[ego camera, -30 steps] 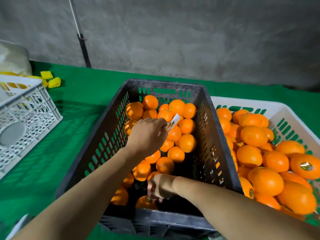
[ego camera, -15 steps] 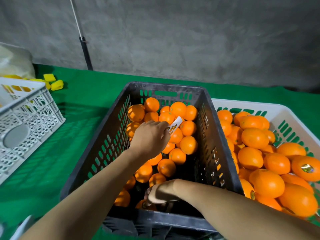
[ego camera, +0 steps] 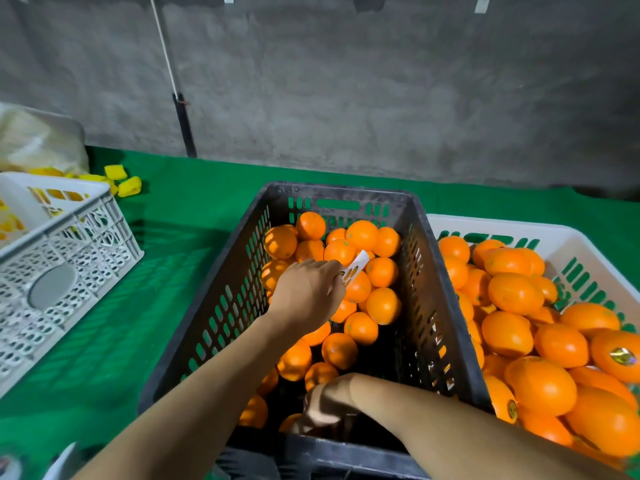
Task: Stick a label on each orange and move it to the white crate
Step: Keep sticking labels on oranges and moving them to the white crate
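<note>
A black crate [ego camera: 339,192] in the middle holds several unlabelled oranges [ego camera: 382,305]. Above them my left hand [ego camera: 308,292] pinches a white strip of labels [ego camera: 355,267]. My right hand [ego camera: 325,405] is down at the crate's near end, blurred, with its fingers curled over an orange [ego camera: 289,422] that is mostly hidden. Right beside the black crate, the white crate [ego camera: 519,227] is heaped with oranges [ego camera: 516,293]. One of them, at the right edge, shows a shiny label [ego camera: 621,355].
A second white lattice crate [ego camera: 69,268] stands at the left on the green cloth [ego camera: 121,341], with yellow pieces [ego camera: 130,185] and a plastic bag [ego camera: 38,140] behind it. A black pole [ego camera: 183,129] rises against the grey wall at the back.
My right hand has shifted slightly right and lower on the orange at the near end. My left hand has stayed over the pile with the strip. The camera has tilted a little.
</note>
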`<action>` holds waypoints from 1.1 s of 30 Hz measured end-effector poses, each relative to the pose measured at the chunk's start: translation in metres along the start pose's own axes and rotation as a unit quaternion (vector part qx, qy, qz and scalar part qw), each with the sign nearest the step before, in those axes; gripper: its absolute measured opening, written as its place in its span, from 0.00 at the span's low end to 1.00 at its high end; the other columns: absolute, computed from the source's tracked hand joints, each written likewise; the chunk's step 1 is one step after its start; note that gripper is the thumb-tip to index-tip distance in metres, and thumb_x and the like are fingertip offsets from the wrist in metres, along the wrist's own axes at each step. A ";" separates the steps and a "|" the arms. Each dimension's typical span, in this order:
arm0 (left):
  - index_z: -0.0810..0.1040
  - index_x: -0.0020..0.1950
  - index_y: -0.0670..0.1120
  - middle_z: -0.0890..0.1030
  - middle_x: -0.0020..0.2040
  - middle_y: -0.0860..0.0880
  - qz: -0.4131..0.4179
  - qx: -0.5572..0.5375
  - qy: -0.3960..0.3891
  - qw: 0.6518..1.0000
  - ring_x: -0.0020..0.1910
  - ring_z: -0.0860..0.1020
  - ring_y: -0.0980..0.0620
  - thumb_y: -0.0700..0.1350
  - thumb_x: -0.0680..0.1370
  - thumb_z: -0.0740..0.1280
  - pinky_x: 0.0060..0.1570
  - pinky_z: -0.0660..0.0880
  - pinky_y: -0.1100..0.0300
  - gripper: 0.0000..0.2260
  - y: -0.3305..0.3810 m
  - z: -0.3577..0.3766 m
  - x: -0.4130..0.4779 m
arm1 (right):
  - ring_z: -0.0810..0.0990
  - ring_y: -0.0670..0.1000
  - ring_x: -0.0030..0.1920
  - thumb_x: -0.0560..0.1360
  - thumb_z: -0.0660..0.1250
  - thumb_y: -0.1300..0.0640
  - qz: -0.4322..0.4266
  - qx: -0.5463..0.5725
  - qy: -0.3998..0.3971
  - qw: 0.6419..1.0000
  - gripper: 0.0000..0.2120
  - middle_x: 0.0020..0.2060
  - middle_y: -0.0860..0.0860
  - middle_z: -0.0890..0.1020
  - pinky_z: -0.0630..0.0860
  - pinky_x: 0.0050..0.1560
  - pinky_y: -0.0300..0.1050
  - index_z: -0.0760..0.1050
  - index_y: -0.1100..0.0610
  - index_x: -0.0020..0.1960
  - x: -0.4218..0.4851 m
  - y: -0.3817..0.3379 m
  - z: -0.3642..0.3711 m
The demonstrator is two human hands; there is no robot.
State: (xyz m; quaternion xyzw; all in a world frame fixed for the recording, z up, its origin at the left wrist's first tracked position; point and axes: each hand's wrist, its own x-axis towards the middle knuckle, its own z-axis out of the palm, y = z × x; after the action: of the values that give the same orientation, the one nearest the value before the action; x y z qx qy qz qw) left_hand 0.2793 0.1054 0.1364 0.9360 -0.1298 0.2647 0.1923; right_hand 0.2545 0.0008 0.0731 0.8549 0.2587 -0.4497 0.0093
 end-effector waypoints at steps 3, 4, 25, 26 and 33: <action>0.79 0.46 0.42 0.77 0.34 0.46 -0.004 -0.002 0.008 1.000 0.33 0.72 0.46 0.42 0.80 0.64 0.31 0.68 0.52 0.07 -0.002 -0.001 0.000 | 0.77 0.58 0.55 0.79 0.63 0.47 -0.005 0.006 0.021 1.000 0.21 0.56 0.59 0.79 0.73 0.55 0.49 0.75 0.61 0.64 0.002 -0.006 0.000; 0.79 0.45 0.43 0.77 0.34 0.47 -0.008 0.004 0.015 1.000 0.33 0.72 0.47 0.42 0.80 0.64 0.31 0.69 0.51 0.07 -0.002 -0.001 0.000 | 0.78 0.57 0.51 0.77 0.64 0.43 -0.001 0.008 0.027 1.000 0.24 0.53 0.57 0.81 0.74 0.54 0.48 0.75 0.60 0.63 -0.001 -0.008 -0.005; 0.78 0.45 0.50 0.79 0.36 0.48 -0.363 -0.268 0.120 0.885 0.33 0.76 0.48 0.46 0.82 0.62 0.32 0.67 0.57 0.08 -0.013 -0.006 0.011 | 0.71 0.57 0.57 0.66 0.62 0.35 0.133 0.173 0.689 0.692 0.32 0.54 0.52 0.72 0.66 0.60 0.57 0.68 0.44 0.68 -0.070 0.051 -0.085; 0.78 0.46 0.50 0.79 0.36 0.47 -0.347 -0.262 0.113 0.893 0.33 0.76 0.47 0.46 0.82 0.62 0.31 0.67 0.57 0.08 -0.012 -0.004 0.011 | 0.71 0.57 0.58 0.66 0.64 0.36 0.141 0.184 0.706 0.669 0.33 0.54 0.52 0.72 0.66 0.61 0.57 0.68 0.45 0.69 -0.072 0.054 -0.087; 0.77 0.44 0.47 0.76 0.35 0.42 -0.336 -0.261 0.089 0.901 0.30 0.70 0.48 0.48 0.83 0.60 0.31 0.64 0.53 0.10 -0.014 0.000 0.007 | 0.66 0.64 0.64 0.67 0.75 0.53 0.245 0.278 0.737 0.565 0.31 0.63 0.61 0.70 0.60 0.64 0.60 0.71 0.52 0.69 -0.084 0.083 -0.091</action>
State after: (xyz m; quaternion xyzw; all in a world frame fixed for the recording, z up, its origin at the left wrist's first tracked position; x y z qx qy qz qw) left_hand 0.2898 0.1165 0.1364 0.8130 0.1454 0.2235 0.5176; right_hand 0.3230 -0.0852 0.1745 0.8805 -0.1813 0.3062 -0.3131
